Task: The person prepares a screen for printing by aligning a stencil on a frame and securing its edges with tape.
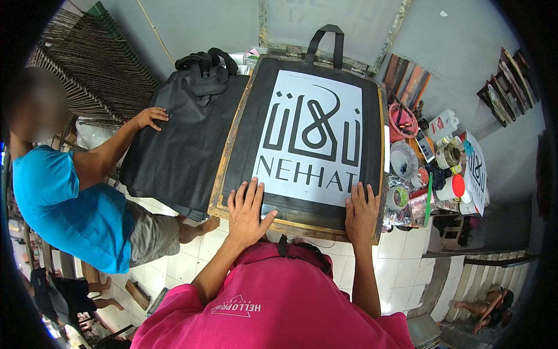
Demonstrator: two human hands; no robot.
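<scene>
A black fabric tote bag (pixel 235 168) lies flat on a wood-edged board (pixel 225 174), its handle (pixel 314 43) looping past the far edge. On the bag rests a white sheet (pixel 349 96) bearing large dark lettering. My left hand (pixel 250 214) is spread flat at the near left corner of the sheet, fingertips on its lower edge. My right hand (pixel 361 214) lies flat at the near right corner, touching sheet and bag. Both hands are open and grip nothing.
Left of the board is a stack of black bags (pixel 180 139), a co-worker's hand (pixel 151 118) resting on it. The co-worker wears a blue shirt (pixel 70 203). Jars, a pink basket (pixel 402 122), a phone (pixel 425 146) and a red-lidded tub (pixel 452 187) crowd the right side.
</scene>
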